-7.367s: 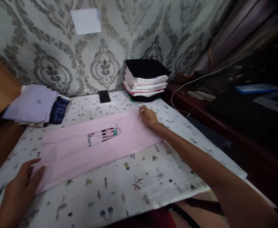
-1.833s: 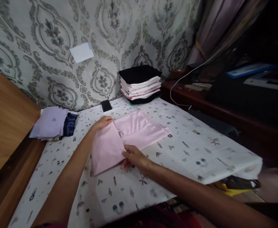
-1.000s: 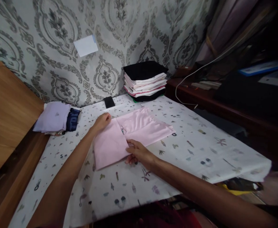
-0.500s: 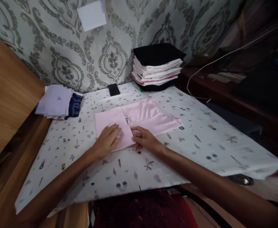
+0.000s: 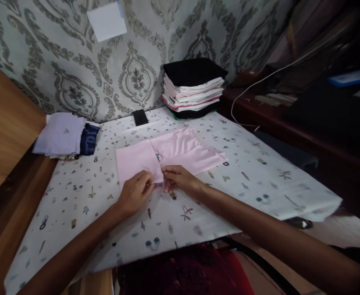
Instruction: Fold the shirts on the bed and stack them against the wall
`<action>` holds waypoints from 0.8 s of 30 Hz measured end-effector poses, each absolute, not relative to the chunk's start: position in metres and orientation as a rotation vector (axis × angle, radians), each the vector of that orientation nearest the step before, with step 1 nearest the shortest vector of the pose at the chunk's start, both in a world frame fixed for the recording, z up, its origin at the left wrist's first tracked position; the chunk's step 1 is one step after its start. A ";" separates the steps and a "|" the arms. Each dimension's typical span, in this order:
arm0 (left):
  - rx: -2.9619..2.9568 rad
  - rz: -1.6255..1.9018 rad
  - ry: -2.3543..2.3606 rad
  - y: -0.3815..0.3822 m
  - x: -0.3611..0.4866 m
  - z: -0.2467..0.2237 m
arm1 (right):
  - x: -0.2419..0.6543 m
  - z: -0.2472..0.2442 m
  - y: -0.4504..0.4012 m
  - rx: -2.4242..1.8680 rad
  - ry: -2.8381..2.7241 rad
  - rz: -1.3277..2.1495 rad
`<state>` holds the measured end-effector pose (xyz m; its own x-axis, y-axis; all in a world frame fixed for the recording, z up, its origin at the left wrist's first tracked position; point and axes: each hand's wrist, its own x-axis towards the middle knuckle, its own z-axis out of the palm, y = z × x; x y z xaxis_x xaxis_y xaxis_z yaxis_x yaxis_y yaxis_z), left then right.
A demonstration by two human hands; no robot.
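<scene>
A pale pink garment, apparently a shirt [image 5: 182, 149], lies partly folded on the patterned white cloth. Its left part is doubled over into a smooth panel, and the right part spreads out with wrinkles. At the panel's near edge, my left hand [image 5: 136, 188] has its fingers curled and pinched on the fabric. My right hand [image 5: 180, 179] pinches the near right corner of the same panel, thumb and forefinger together. The fabric between the two hands is slightly raised. Part of the near edge is hidden behind my left hand.
A tall stack of folded clothes [image 5: 195, 88] stands at the back, black on top. A lilac folded garment [image 5: 61, 135] and a navy one [image 5: 89, 139] lie at the left beside a wooden panel [image 5: 7, 127]. A black phone-like object [image 5: 141, 117] rests near the wall. A white cable [image 5: 259, 84] hangs at right.
My left hand has gone from lying flat on the panel to pinching its near edge. The right hand stays at the corner. The view has shifted slightly to the right.
</scene>
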<state>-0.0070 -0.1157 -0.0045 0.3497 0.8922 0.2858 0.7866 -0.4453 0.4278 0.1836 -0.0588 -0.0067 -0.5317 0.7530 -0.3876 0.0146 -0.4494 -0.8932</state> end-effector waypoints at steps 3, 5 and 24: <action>2.499 0.747 1.508 -0.117 -0.006 -0.003 | 0.182 -0.004 -0.053 -1.067 -1.303 2.080; 2.624 0.763 1.506 -0.117 -0.004 -0.006 | 0.180 -0.003 -0.048 -1.036 -1.338 2.055; 2.656 0.417 1.349 -0.093 0.003 -0.009 | 0.183 -0.013 -0.033 -1.053 -1.622 1.849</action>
<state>0.0027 -0.0927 -0.0090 0.5614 0.8068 0.1843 0.7699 -0.5908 0.2411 0.1832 -0.0332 -0.0133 -0.6003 0.7621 -0.2426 0.1412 -0.1976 -0.9701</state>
